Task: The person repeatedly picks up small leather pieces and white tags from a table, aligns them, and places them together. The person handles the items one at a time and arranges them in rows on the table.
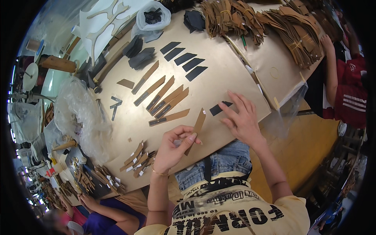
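Observation:
My left hand [172, 147] pinches a narrow tan leather strip [197, 127] and holds it upright over the near edge of the tan work board [219, 74]. My right hand [241, 117] lies flat on the board with fingers spread, its fingertips on a small black patch [218, 108]. Just left of the held strip, several tan strips with dark ends [162, 100] lie fanned out on the board. A row of black patches [183, 59] lies farther back.
Bundles of tan strips [254, 19] are heaped at the far edge. Clear plastic bags [80, 113] sit at the left. Small tan pieces [137, 160] lie near my left wrist. Another person's arm [331, 66] rests at the right, and one more person [105, 217] sits lower left.

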`<state>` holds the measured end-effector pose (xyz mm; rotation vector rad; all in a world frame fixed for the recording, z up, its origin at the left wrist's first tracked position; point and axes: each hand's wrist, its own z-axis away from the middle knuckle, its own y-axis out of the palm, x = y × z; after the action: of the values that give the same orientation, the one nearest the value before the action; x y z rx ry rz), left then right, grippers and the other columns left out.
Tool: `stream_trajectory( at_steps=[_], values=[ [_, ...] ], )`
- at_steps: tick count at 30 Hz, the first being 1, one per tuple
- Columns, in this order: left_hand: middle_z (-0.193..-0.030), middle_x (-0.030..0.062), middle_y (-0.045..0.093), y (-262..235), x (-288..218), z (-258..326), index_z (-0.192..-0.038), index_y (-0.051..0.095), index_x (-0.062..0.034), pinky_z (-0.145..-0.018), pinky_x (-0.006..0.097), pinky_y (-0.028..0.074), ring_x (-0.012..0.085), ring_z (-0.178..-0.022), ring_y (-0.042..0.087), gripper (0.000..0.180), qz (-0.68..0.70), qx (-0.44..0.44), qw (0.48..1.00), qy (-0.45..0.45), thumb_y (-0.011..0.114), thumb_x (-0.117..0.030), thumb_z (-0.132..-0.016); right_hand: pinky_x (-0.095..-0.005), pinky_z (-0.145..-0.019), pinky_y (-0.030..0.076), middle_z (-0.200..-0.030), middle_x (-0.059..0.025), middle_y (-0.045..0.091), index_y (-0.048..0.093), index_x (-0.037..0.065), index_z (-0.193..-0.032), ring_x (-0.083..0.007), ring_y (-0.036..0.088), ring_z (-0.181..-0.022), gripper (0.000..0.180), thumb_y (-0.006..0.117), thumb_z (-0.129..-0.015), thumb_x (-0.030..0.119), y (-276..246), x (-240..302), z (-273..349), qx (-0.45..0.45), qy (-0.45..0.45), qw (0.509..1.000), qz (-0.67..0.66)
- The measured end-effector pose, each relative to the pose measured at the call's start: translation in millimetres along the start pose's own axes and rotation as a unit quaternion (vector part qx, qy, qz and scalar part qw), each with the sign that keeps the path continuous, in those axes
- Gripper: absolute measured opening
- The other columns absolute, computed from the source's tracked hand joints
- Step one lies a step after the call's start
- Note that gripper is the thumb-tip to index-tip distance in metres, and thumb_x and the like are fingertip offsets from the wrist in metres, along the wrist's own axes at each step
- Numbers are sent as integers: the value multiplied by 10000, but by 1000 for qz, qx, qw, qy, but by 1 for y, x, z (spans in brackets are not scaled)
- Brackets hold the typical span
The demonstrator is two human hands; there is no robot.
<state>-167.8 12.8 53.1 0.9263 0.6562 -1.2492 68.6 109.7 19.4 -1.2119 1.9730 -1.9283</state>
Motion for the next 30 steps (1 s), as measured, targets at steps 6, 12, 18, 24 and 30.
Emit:
stream_trajectory(
  at_steps=[6, 12, 18, 24, 30],
  values=[
    [-852, 43, 704, 2, -9, 0, -1099, 641, 20, -613, 199, 427, 37, -702, 566, 225, -3, 2, 1000, 9, 638, -170, -978, -469, -1132, 284, -1527, -140, 399, 553, 108, -1370, -298, 351, -1422, 479, 634, -927, 273, 16, -2, -71, 6, -61, 997, -52],
    [-912, 57, 717, 2, -1, 6, -1198, 617, 35, -588, 193, 428, 30, -691, 541, 268, 10, -9, 999, 35, 608, -132, -989, -392, -996, 446, -1305, -131, 603, 566, 84, -1349, -278, 600, -1159, 402, 583, -966, 206, -16, -27, -70, 14, 26, 985, -173],
    [-905, 60, 724, 13, 1, -13, -1190, 640, 31, -595, 196, 425, 25, -685, 532, 269, -6, 69, 998, 9, 616, -138, -982, -264, -863, 478, -1096, -54, 636, 500, 48, -1404, -111, 593, -935, 450, 605, -981, 159, -29, -10, -11, 122, 236, 773, -576],
    [-892, 58, 723, 21, -4, -19, -1158, 645, 39, -615, 188, 441, 24, -713, 559, 255, -67, 88, 994, -6, 630, -139, -977, -220, -840, 469, -952, -3, 580, 478, 67, -1417, -69, 564, -935, 537, 674, -918, 40, -15, 14, -4, 106, 247, 734, -623],
    [-870, 71, 707, 6, -8, -19, -1121, 641, 72, -740, 214, 523, 84, -816, 658, 223, -67, -55, 996, 18, 631, -89, -965, -324, -950, 463, -1156, -85, 645, 543, 35, -1353, -199, 602, -1108, 458, 660, -912, 83, -14, 6, -50, 41, 112, 923, -366]
  ],
)
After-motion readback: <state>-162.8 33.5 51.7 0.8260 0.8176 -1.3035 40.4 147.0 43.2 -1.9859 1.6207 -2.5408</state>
